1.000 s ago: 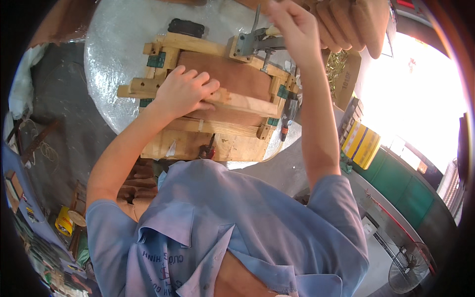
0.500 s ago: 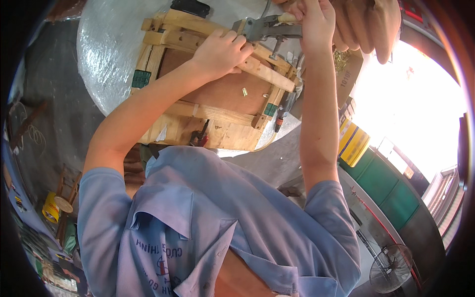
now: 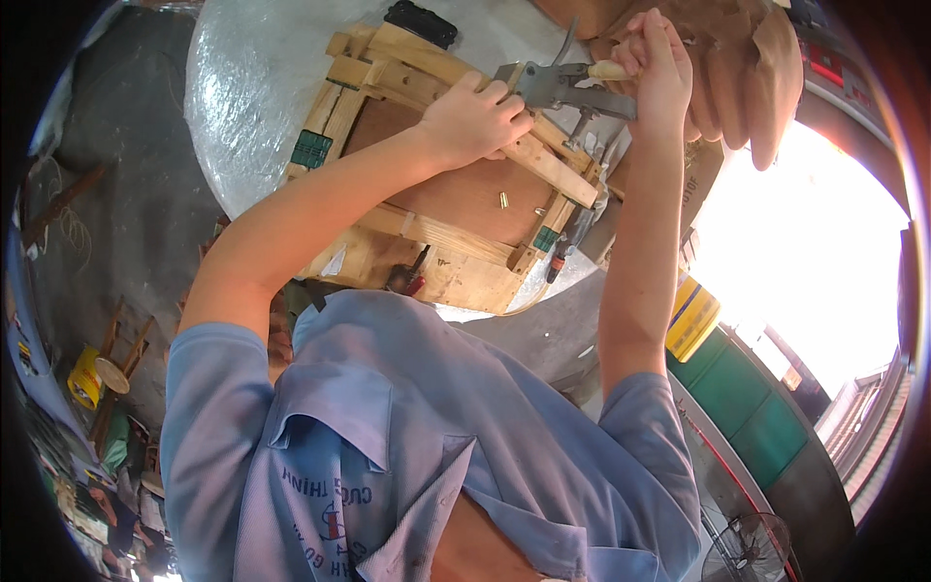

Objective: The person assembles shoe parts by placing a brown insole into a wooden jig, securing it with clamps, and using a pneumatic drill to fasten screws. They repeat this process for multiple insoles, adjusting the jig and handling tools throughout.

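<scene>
My left hand [image 3: 475, 118] is closed over a pale wooden bar [image 3: 555, 173] of a rectangular wooden frame, its fingers curled over the top. Just beyond these fingers sits a grey metal clamp [image 3: 545, 87] with a bolt pointing down. My right hand [image 3: 661, 70] is raised at the far right, its fingers curled around the end of the clamp's cream handle [image 3: 609, 71]. Inside the frame lies a brown panel [image 3: 456, 199], with a small brass-coloured piece [image 3: 503, 200] on it. Green patches [image 3: 311, 148] mark the frame's side pieces.
The frame rests on a board [image 3: 465, 281] on a round, plastic-wrapped table [image 3: 238, 107]. A black object [image 3: 420, 24] lies at the back. Brown curved pieces [image 3: 747, 78] hang beyond my right hand. A red-tipped air tool [image 3: 556, 267] is by the frame's right corner.
The whole view has shifted, so the frame, clamp and both hands appear farther right and lower. Both hands keep their places, the left on the bar and the right at the clamp handle.
</scene>
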Available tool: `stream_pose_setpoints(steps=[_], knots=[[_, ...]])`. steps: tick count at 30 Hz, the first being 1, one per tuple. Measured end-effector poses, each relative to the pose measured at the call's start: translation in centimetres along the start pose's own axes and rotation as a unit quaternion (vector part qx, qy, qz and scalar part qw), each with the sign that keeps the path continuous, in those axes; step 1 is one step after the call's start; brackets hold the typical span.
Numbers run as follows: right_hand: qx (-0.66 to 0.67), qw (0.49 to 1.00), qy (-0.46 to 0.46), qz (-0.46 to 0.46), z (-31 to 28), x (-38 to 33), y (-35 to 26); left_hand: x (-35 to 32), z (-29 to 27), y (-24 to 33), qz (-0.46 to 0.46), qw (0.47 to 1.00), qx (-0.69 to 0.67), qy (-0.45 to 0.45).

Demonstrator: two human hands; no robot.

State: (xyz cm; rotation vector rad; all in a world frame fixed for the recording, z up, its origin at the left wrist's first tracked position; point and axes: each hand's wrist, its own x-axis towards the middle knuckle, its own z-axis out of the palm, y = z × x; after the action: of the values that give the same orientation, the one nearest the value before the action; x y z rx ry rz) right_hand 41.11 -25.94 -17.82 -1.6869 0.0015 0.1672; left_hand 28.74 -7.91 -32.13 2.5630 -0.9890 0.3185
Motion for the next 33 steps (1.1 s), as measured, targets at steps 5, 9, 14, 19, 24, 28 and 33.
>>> stream_pose_setpoints(steps=[5,9,14,19,24,28,33], knots=[[0.045,0.990,0.111,-0.074,-3.8,5.2,5.4,0.1,-0.4,0.5,-0.016,1.000,-0.004,0.006],[-0.047,0.984,0.173,0.000,-3.8,8.9,9.5,0.5,-0.4,0.7,-0.029,0.999,-0.009,-0.020],[-0.120,0.968,0.176,0.134,-1.7,9.3,9.7,0.6,0.1,0.0,-0.047,0.999,-0.018,0.005],[-0.035,0.946,0.084,0.310,0.9,6.0,4.5,0.8,-0.3,0.2,-0.031,0.999,-0.033,-0.017],[-0.028,0.946,0.117,0.301,1.4,6.4,6.6,0.7,0.0,0.3,-0.045,0.998,-0.039,-0.032],[-0.103,0.923,0.037,0.369,-1.7,9.6,11.6,0.7,0.6,-0.3,-0.034,0.998,-0.044,-0.040],[-0.082,0.949,0.111,0.284,-1.7,9.0,13.4,1.4,-0.6,0.7,-0.067,0.988,-0.107,-0.091]])
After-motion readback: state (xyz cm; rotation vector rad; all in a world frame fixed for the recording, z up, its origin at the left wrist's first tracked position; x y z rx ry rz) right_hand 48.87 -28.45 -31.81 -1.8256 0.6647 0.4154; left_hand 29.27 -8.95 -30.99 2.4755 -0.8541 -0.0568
